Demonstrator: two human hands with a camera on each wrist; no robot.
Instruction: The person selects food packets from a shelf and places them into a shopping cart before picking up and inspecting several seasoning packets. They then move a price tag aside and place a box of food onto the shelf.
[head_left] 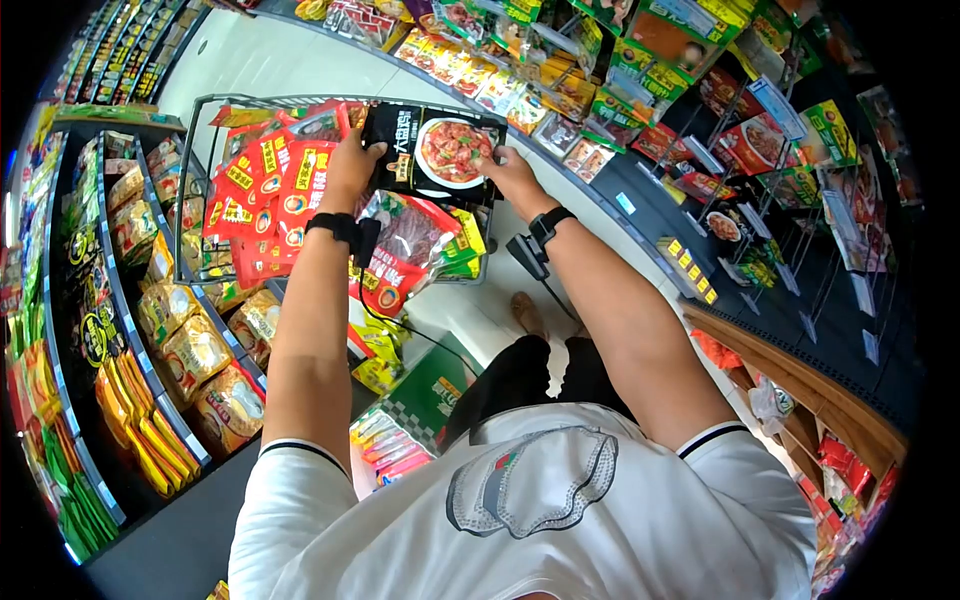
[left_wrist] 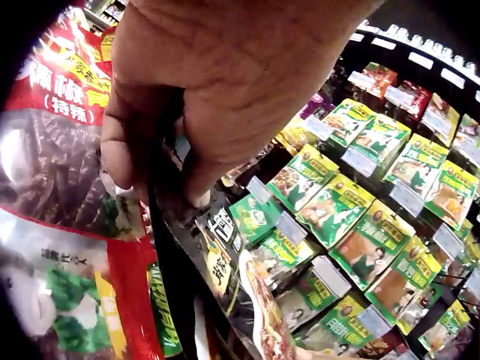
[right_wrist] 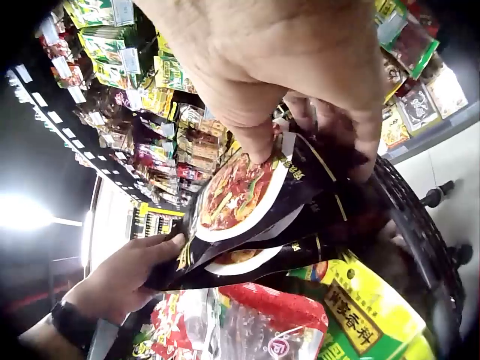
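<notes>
Both hands hold a black seasoning packet with a picture of a meat dish in a white bowl, over the far side of a shopping cart. My left hand pinches one end between thumb and fingers; my right hand grips the other end, its thumb on the front. In the right wrist view, a second black packet shows right under the first. Below lie red bags, a clear-windowed bag of dried chillies and a green-and-yellow packet.
A dark rack hung with green-and-yellow packets runs along the right. Stepped shelves of bagged goods stand on the left. A green box is near the person's legs. Pale floor stretches beyond the cart.
</notes>
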